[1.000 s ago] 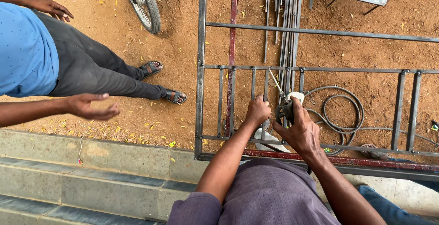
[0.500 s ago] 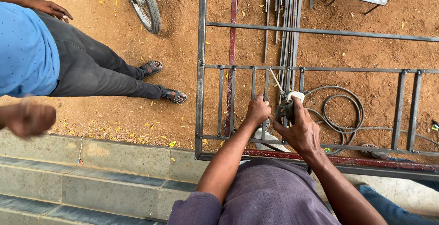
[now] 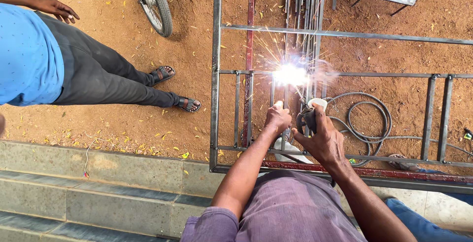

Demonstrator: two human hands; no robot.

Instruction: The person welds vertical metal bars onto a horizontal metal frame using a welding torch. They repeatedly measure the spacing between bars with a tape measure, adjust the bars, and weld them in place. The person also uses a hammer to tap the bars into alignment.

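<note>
Welding on the metal grille frame (image 3: 215,99), sparks flying.
Your left hand (image 3: 277,118) clenches its fingers around a thin upright bar; just right, your right hand (image 3: 322,141) grips the electrode holder (image 3: 309,119), whose rod tip meets the bright arc (image 3: 290,74).

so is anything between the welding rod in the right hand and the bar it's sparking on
Nothing visible. The rod runs from the holder in the right hand straight to the glare on the frame bar; the left hand sits beside it.

a co-worker in a blue shirt (image 3: 24,55) stands by a motorbike wheel (image 3: 160,8) — coiled cable (image 3: 367,121) on the dirt.
</note>
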